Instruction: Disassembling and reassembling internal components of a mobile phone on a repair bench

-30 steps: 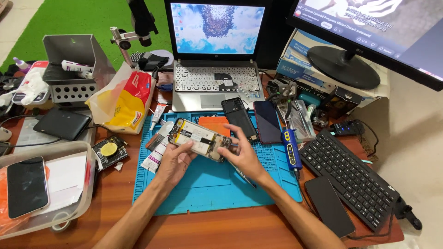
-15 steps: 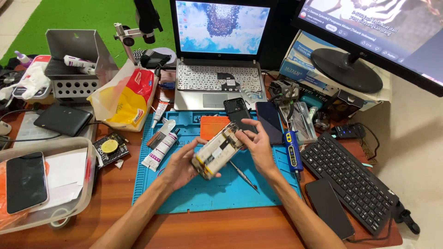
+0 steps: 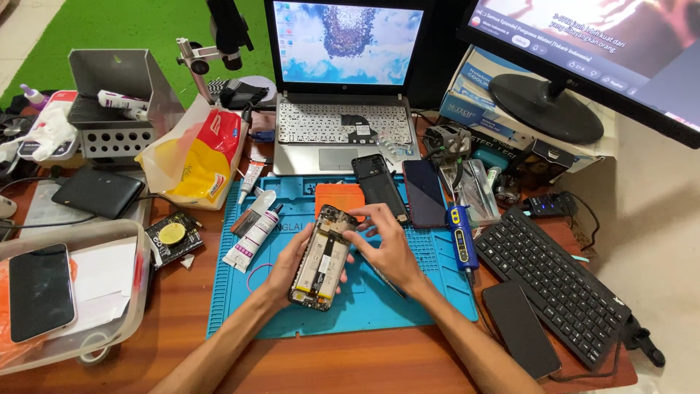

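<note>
An opened phone (image 3: 321,258) with its back off, showing battery and circuit boards, lies lengthwise over the blue work mat (image 3: 408,299). My left hand (image 3: 284,266) grips its left side and lower end. My right hand (image 3: 385,244) rests against its right edge, fingertips touching the upper part near the camera end. An orange pad (image 3: 340,196) sits just beyond the phone.
Two dark phones (image 3: 379,186) (image 3: 424,192) lie at the mat's far edge, glue tubes (image 3: 251,237) on its left, a blue electric screwdriver (image 3: 461,233) on its right. A laptop (image 3: 343,87), black keyboard (image 3: 558,281), another phone (image 3: 519,328), monitor (image 3: 583,44) and plastic tray (image 3: 87,292) surround the mat.
The opened phone has been turned from lying crosswise to pointing away from me and brought lower over the mat. Both hands came nearer with it.
</note>
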